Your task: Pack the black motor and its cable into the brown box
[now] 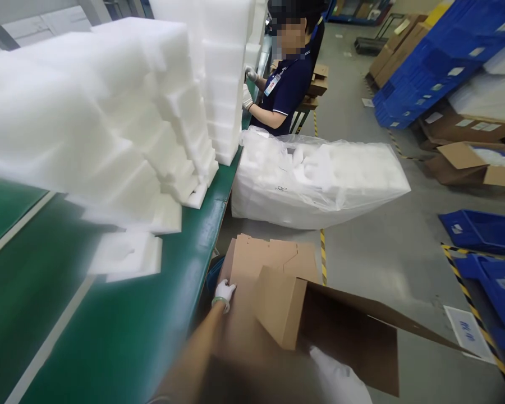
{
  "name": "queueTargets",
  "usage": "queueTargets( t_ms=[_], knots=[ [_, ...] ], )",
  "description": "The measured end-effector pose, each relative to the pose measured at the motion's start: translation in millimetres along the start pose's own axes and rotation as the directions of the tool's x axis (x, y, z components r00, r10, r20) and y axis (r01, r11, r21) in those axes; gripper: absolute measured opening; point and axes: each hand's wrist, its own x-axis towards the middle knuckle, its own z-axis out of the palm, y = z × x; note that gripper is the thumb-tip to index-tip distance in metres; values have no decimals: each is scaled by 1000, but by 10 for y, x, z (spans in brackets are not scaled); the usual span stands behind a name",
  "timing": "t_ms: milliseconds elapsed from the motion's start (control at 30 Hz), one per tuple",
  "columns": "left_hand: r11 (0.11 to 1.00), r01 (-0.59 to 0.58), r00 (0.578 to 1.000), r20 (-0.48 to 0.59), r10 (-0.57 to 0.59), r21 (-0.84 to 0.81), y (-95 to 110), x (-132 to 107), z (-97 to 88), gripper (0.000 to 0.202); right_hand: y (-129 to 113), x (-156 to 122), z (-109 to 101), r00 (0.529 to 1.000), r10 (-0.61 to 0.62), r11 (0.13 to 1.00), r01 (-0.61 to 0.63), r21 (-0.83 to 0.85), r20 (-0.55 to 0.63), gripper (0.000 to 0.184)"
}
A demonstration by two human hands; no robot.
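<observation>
My left hand [224,293], in a white glove with a bangle at the wrist, is at the left edge of a stack of flat cardboard [273,252] beside the bench. Its fingers are bent against the cardboard edge, thumb apart. My right hand [340,376], also white-gloved and somewhat blurred, reaches in from the bottom right to an open cardboard box [281,308]. One finger of it points out over the box's dark inside; the other fingers are hard to make out. The box lies tilted on the stack with its flaps spread.
White foam blocks [122,112] stand in tall stacks on the green bench [151,325]. A plastic-wrapped foam bundle [320,191] lies ahead. Beyond it a co-worker [284,84] in a dark shirt and gloves works at the bench. Blue crates [483,230] sit on the right.
</observation>
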Motion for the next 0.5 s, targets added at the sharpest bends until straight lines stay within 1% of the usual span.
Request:
queueTargets(
  t_ms=[67,133,167,200,233,267,333,367,400,433,500],
  knots=[
    [988,-91,991,84,102,-127,173,-189,-79,45,80,52,-223,997,59,997,-57,-52,43,52],
    [944,-171,955,187,229,-282,388,-485,-239,46,165,85,-462,990,115,990,-107,-93,80,55],
    [898,-197,929,218,299,-392,490,-679,-358,51,212,90,-591,986,136,987,-127,-99,96,55],
    [870,-225,921,196,337,-439,576,-899,-502,55,261,89,-724,980,162,984,-152,-94,113,53],
    [866,-253,917,179,357,-433,640,-1136,-663,58,310,85,-861,973,191,980,-181,-83,131,51],
    [884,-276,925,147,351,-377,677,-1373,-831,59,358,80,-995,963,220,975,-213,-59,153,51],
    [929,-279,955,30,295,-244,688,-1792,-1150,58,431,95,-1216,947,259,964,-267,15,188,52],
    [943,-258,966,-93,243,-211,681,-1951,-1286,57,449,125,-1281,945,268,958,-282,50,186,53],
    [954,-223,944,-289,159,-201,681,-2074,-1404,54,450,175,-1305,950,267,956,-282,81,165,53],
    [961,-200,924,-362,120,-192,693,-2175,-1508,53,432,249,-1282,960,251,958,-264,109,122,53],
    [966,-172,872,-485,58,-194,748,-2397,-1707,51,340,458,-1110,982,190,971,-189,144,5,52]
  ],
)
